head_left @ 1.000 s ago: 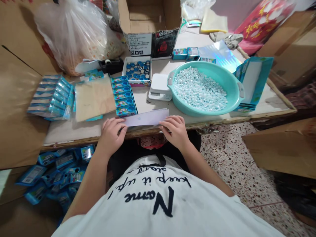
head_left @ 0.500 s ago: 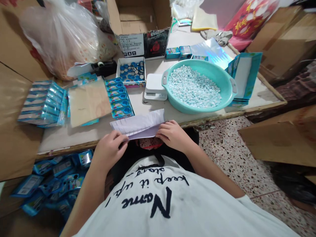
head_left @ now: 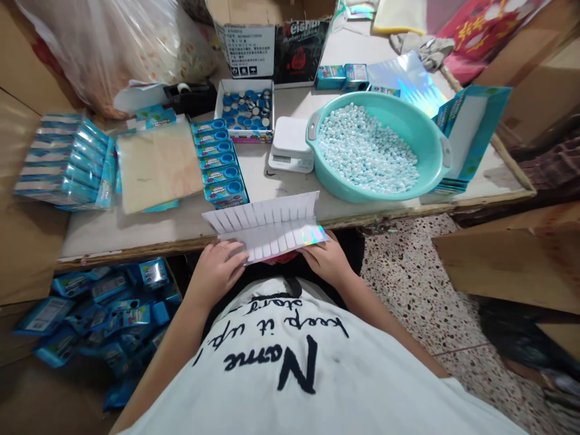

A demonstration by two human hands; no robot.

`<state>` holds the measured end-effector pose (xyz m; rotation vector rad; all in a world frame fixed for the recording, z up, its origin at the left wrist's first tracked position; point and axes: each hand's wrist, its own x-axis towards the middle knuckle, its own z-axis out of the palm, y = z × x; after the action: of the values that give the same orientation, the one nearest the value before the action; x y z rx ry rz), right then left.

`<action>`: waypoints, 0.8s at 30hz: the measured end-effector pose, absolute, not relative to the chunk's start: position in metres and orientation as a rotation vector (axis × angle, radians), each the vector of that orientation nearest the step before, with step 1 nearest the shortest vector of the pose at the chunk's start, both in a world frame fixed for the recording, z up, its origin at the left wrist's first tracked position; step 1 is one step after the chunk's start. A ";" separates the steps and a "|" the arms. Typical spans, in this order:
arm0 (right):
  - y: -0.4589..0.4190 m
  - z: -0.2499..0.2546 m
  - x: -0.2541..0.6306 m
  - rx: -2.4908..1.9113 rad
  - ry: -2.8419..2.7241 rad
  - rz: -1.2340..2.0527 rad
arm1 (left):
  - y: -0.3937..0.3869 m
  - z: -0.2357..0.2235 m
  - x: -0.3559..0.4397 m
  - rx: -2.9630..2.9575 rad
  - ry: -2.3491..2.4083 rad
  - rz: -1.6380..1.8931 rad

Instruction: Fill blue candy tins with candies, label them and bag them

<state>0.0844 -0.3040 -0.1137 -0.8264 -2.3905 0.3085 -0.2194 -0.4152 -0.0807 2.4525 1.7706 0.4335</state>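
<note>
At the table's front edge I hold a creased sticker sheet (head_left: 267, 226), pale, with rows of narrow white strips and a shiny rainbow patch at its right corner. My left hand (head_left: 218, 266) is closed on the sheet's near left corner, thumb and fingers pinching it. My right hand (head_left: 327, 258) grips the near right corner, its fingertips partly hidden under the sheet. Just beyond the sheet, to the left, stands a row of small blue boxes (head_left: 224, 189) with round blue openings. A white scale (head_left: 292, 145) lies beyond it.
A turquoise basin (head_left: 385, 188) of pale blue pellets stands right of the scale. Behind are a white box of blue caps (head_left: 245, 110) and an open carton (head_left: 296, 57). Stacked blue packs (head_left: 63, 160) and a beige sheet (head_left: 158, 163) lie left. Many blue boxes (head_left: 113, 314) fill the space below.
The sticker sheet has opened out from its fold, so both rows of strips and the rainbow corner show. My right hand has shifted slightly right and down; the view has tilted a little.
</note>
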 end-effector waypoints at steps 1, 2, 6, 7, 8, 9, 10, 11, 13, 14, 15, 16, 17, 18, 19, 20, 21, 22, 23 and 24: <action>-0.302 -0.111 0.084 -0.814 -2.395 0.317 | -0.412 -0.078 -0.221 2.441 1.734 0.457; -0.300 -0.108 0.084 -0.810 -2.402 0.325 | -0.408 -0.075 -0.223 2.419 1.706 0.485; -0.299 -0.096 0.081 -0.858 -2.330 0.239 | -0.395 -0.060 -0.228 2.264 1.708 0.511; -0.300 -0.093 0.079 -0.880 -2.280 0.189 | -0.392 -0.057 -0.228 2.221 1.714 0.498; -0.300 -0.090 0.077 -0.901 -2.236 0.145 | -0.390 -0.054 -0.229 2.179 1.716 0.486; -0.301 -0.087 0.075 -0.913 -2.213 0.115 | -0.388 -0.053 -0.230 2.136 1.716 0.483; -0.301 -0.084 0.072 -0.908 -2.222 0.105 | -0.386 -0.052 -0.231 2.093 1.719 0.488; -0.300 -0.080 0.069 -0.884 -2.261 0.118 | -0.385 -0.051 -0.232 2.048 1.726 0.499; -0.298 -0.072 0.063 -0.798 -2.374 0.186 | -0.383 -0.051 -0.233 1.966 1.748 0.517; -0.296 -0.068 0.060 -0.757 -2.428 0.232 | -0.383 -0.051 -0.234 1.930 1.760 0.523; -0.295 -0.064 0.057 -0.732 -2.472 0.281 | -0.382 -0.050 -0.234 1.893 1.771 0.528; -0.293 -0.061 0.055 -0.725 -2.508 0.327 | -0.381 -0.050 -0.235 1.851 1.777 0.530; -0.291 -0.059 0.053 -0.734 -2.538 0.372 | -0.380 -0.049 -0.235 1.800 1.778 0.525; -0.290 -0.057 0.051 -0.763 -2.562 0.415 | -0.378 -0.048 -0.236 1.739 1.773 0.511; -0.288 -0.055 0.049 -0.803 -2.581 0.460 | -0.377 -0.047 -0.237 1.670 1.763 0.489; -0.286 -0.053 0.046 -0.851 -2.597 0.511 | -0.375 -0.047 -0.239 1.600 1.754 0.464; -0.283 -0.052 0.044 -0.899 -2.610 0.565 | -0.373 -0.047 -0.241 1.538 1.745 0.440; -0.280 -0.051 0.042 -0.939 -2.622 0.622 | -0.370 -0.048 -0.243 1.494 1.734 0.424; -0.277 -0.050 0.039 -0.969 -2.631 0.672 | -0.368 -0.050 -0.245 1.463 1.727 0.422; -0.273 -0.049 0.036 -0.982 -2.638 0.708 | -0.366 -0.052 -0.247 1.436 1.725 0.430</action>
<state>0.0362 -0.2725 -0.0488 -0.9820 -2.6376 0.7078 -0.2475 -0.3660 -0.0516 1.4355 1.7255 0.4305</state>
